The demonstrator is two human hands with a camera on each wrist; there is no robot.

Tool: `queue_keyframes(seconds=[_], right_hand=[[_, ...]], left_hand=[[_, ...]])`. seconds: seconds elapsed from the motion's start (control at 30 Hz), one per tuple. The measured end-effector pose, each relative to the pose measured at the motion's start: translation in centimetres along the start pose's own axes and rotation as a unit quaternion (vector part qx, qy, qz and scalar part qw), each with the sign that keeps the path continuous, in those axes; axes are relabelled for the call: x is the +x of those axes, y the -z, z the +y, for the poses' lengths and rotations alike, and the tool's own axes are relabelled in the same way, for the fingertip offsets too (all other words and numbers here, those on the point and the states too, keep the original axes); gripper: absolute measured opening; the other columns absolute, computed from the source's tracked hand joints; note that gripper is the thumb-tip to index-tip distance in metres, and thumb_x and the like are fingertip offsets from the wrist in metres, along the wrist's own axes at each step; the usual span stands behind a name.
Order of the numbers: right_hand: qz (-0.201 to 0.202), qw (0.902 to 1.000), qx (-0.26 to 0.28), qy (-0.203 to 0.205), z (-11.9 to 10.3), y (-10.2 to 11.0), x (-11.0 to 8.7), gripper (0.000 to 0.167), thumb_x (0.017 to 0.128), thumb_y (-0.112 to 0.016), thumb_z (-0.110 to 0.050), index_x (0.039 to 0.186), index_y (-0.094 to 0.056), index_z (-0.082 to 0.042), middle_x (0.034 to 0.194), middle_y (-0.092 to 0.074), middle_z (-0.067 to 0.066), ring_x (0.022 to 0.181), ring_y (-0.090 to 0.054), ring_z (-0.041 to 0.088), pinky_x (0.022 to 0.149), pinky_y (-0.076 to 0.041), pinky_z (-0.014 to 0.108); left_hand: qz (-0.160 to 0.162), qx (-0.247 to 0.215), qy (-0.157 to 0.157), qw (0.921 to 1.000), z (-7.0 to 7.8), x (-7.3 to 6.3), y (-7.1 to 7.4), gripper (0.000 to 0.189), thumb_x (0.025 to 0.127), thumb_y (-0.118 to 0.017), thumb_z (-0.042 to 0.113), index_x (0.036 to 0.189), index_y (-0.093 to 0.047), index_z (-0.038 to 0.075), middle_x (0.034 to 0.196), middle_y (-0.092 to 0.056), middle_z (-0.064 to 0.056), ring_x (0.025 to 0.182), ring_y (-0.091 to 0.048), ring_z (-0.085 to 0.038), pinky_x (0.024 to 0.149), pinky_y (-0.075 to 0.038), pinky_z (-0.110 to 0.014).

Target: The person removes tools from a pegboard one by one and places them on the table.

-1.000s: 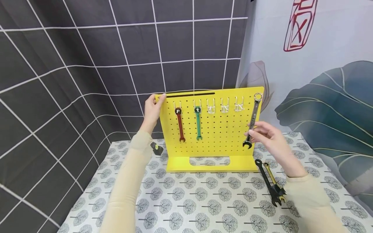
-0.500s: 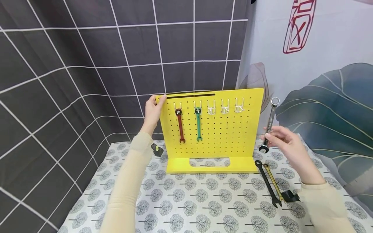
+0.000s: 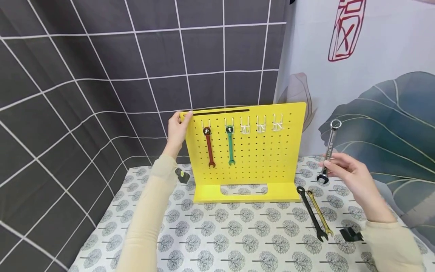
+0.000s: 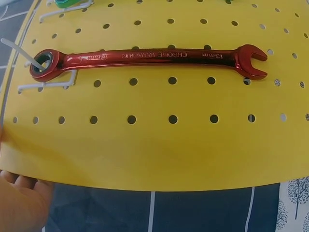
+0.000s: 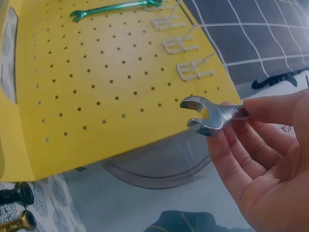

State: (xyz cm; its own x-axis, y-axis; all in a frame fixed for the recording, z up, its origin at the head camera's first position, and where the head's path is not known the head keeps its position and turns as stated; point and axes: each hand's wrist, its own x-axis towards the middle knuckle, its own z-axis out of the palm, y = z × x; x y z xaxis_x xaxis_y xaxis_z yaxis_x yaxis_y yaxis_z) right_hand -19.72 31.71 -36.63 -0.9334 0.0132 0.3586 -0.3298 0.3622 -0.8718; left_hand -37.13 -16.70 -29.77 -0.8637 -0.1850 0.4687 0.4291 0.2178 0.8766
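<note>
My right hand [image 3: 350, 173] pinches a silver combination wrench [image 3: 329, 145] near its open end, ring end up, to the right of the yellow pegboard [image 3: 261, 162]. In the right wrist view the open jaw of that silver wrench [image 5: 212, 116] sticks out past thumb and fingers. My left hand [image 3: 178, 130] grips the pegboard's upper left corner, thumb in front. A red wrench [image 3: 210, 149] and a green wrench [image 3: 231, 147] hang by their ring ends from white hooks. The left wrist view shows the red wrench [image 4: 154, 58] close up, with fingers [image 4: 26, 188] at the board's edge.
Bare white hooks [image 3: 245, 124] line the board's upper right part. A black wrench [image 3: 310, 213] and a gold wrench [image 3: 319, 211] lie on the tree-patterned tablecloth [image 3: 238, 238] right of the board's base. A dark gridded curtain [image 3: 153, 56] hangs behind and to the left.
My right hand has carried the silver wrench from in front of the board's right edge out to the right and slightly down. The left hand keeps its grip on the corner.
</note>
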Motion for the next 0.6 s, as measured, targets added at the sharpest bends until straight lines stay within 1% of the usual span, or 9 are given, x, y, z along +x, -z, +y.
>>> queue_keyframes(seconds=[0.07, 0.13, 0.2, 0.27, 0.37, 0.47, 0.53, 0.6], right_hand=[[0.001, 1.0000, 0.004, 0.001, 0.2, 0.5, -0.1, 0.034, 0.100, -0.061, -0.005, 0.119, -0.059, -0.033, 0.097, -0.069, -0.022, 0.076, -0.068, 0.004, 0.075, -0.047, 0.009], [0.002, 1.0000, -0.003, -0.007, 0.4, 0.9, -0.3, 0.036, 0.100, -0.062, -0.005, 0.117, -0.058, -0.036, 0.096, -0.068, -0.023, 0.075, -0.068, 0.004, 0.075, -0.048, 0.009], [-0.001, 0.9996, -0.017, -0.022, 0.6, 1.3, -0.6, 0.034, 0.100, -0.063, -0.008, 0.116, -0.056, -0.038, 0.096, -0.067, -0.026, 0.074, -0.068, 0.004, 0.074, -0.047, 0.009], [-0.005, 0.9987, -0.035, -0.038, 0.9, 1.7, -0.8, 0.029, 0.100, -0.063, -0.012, 0.116, -0.057, -0.036, 0.097, -0.065, -0.027, 0.075, -0.069, 0.005, 0.073, -0.047, 0.011], [-0.011, 0.9953, -0.073, -0.063, 1.4, 2.3, -1.2, 0.019, 0.101, -0.064, -0.022, 0.118, -0.059, -0.029, 0.097, -0.064, -0.030, 0.077, -0.068, 0.005, 0.071, -0.044, 0.015], [-0.018, 0.9919, -0.099, -0.077, 2.1, 2.7, -1.5, 0.022, 0.101, -0.065, -0.026, 0.121, -0.061, -0.020, 0.095, -0.063, -0.030, 0.077, -0.068, 0.006, 0.070, -0.044, 0.018], [-0.020, 0.9904, -0.107, -0.084, 2.5, 2.9, -1.8, 0.022, 0.100, -0.066, -0.028, 0.119, -0.062, -0.019, 0.093, -0.064, -0.030, 0.076, -0.069, 0.006, 0.069, -0.046, 0.017], [-0.024, 0.9897, -0.111, -0.088, 3.1, 3.1, -2.2, 0.024, 0.100, -0.066, -0.027, 0.119, -0.063, -0.015, 0.092, -0.063, -0.030, 0.075, -0.069, 0.006, 0.068, -0.048, 0.016]], left_hand=[[0.002, -0.003, -0.001, 1.0000, 0.0, -0.1, 0.0, 0.031, 0.097, -0.069, 0.036, 0.096, -0.059, 0.006, 0.079, -0.055, -0.003, 0.068, -0.054, -0.014, 0.060, -0.043, -0.024], [0.001, -0.005, -0.001, 1.0000, 0.0, -0.1, 0.1, 0.031, 0.097, -0.069, 0.036, 0.095, -0.058, 0.007, 0.079, -0.055, -0.003, 0.068, -0.054, -0.013, 0.060, -0.043, -0.024], [0.000, -0.005, 0.000, 1.0000, 0.0, -0.2, 0.0, 0.031, 0.097, -0.069, 0.035, 0.094, -0.058, 0.007, 0.079, -0.056, -0.003, 0.068, -0.055, -0.013, 0.060, -0.043, -0.023], [-0.002, -0.006, 0.001, 1.0000, 0.0, -0.2, 0.0, 0.030, 0.097, -0.069, 0.035, 0.094, -0.058, 0.007, 0.079, -0.056, -0.003, 0.068, -0.055, -0.013, 0.060, -0.043, -0.023], [-0.002, -0.009, -0.001, 1.0000, 0.1, -0.1, 0.0, 0.031, 0.097, -0.069, 0.036, 0.094, -0.058, 0.007, 0.079, -0.057, -0.003, 0.068, -0.055, -0.013, 0.060, -0.043, -0.023], [0.000, -0.008, 0.000, 1.0000, 0.2, -0.1, 0.1, 0.031, 0.097, -0.069, 0.036, 0.094, -0.057, 0.008, 0.079, -0.056, -0.003, 0.068, -0.055, -0.013, 0.060, -0.043, -0.023], [0.000, -0.008, 0.000, 1.0000, 0.3, -0.1, 0.1, 0.031, 0.097, -0.069, 0.036, 0.093, -0.057, 0.008, 0.079, -0.055, -0.003, 0.067, -0.054, -0.013, 0.060, -0.043, -0.023], [0.002, -0.004, -0.001, 1.0000, 0.3, -0.1, 0.1, 0.031, 0.097, -0.069, 0.036, 0.093, -0.057, 0.008, 0.078, -0.055, -0.003, 0.067, -0.054, -0.013, 0.059, -0.042, -0.023]])
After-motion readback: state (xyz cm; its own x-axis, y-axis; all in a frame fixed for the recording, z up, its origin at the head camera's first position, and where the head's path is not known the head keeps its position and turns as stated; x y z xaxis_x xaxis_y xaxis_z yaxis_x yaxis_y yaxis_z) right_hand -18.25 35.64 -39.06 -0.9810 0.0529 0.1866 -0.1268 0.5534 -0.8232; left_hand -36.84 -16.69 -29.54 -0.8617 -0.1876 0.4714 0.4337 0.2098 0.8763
